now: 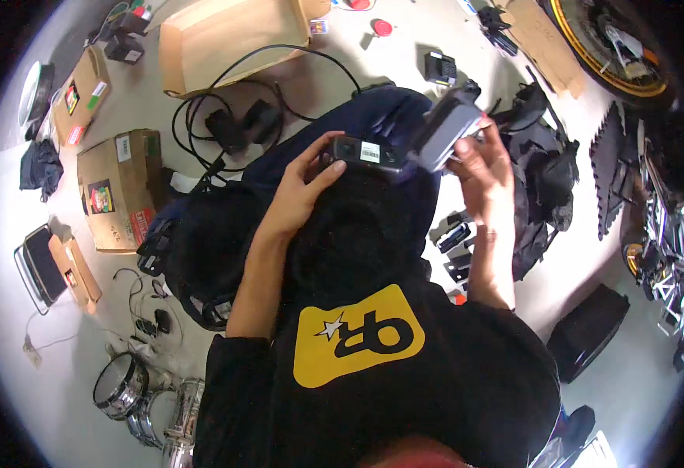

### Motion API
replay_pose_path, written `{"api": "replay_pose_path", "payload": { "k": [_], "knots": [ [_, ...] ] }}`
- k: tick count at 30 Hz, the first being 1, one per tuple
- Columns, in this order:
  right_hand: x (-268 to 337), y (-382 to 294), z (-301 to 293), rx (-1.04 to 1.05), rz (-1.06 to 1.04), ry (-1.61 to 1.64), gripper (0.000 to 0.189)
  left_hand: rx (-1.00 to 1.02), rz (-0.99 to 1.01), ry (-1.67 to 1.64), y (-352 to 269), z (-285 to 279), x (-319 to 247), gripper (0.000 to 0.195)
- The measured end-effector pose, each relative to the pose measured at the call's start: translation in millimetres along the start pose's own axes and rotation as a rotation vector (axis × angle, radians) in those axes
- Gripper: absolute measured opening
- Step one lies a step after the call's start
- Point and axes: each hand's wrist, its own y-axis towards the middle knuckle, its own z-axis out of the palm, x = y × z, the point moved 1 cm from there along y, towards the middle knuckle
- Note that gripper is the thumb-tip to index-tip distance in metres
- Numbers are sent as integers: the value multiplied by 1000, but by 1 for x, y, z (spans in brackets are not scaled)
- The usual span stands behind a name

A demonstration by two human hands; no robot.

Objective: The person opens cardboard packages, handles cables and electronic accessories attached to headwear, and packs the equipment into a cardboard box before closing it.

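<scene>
My left hand [306,181] grips the left end of a dark, boxy device [350,150] with a white barcode label on the side facing up. Close to its right, my right hand [482,167] holds a second device, a grey and black block [447,130] that is tilted and slightly blurred. Whether the two devices touch is hard to tell. Both are held above my legs in dark blue trousers [342,117]. Beyond my right hand, a similar small black device [440,68] sits on the floor.
A black cable [175,128] lies coiled beside an open cardboard box [236,35]. Closed cartons [120,193] stand left, with a black bag [213,251] beside me. Metal-shelled drums [122,383] are lower left. A black backpack [538,169] and a spoked wheel [605,47] are right.
</scene>
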Motion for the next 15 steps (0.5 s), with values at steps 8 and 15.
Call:
{"api": "replay_pose_path", "payload": {
  "k": [8,15],
  "knots": [
    [-6,-25,1,139,112,91,50,146,243,-24,-26,-9,-3,65],
    [7,-28,19,264,108,133,50,54,313,-155,-56,-27,0,70]
  ]
}}
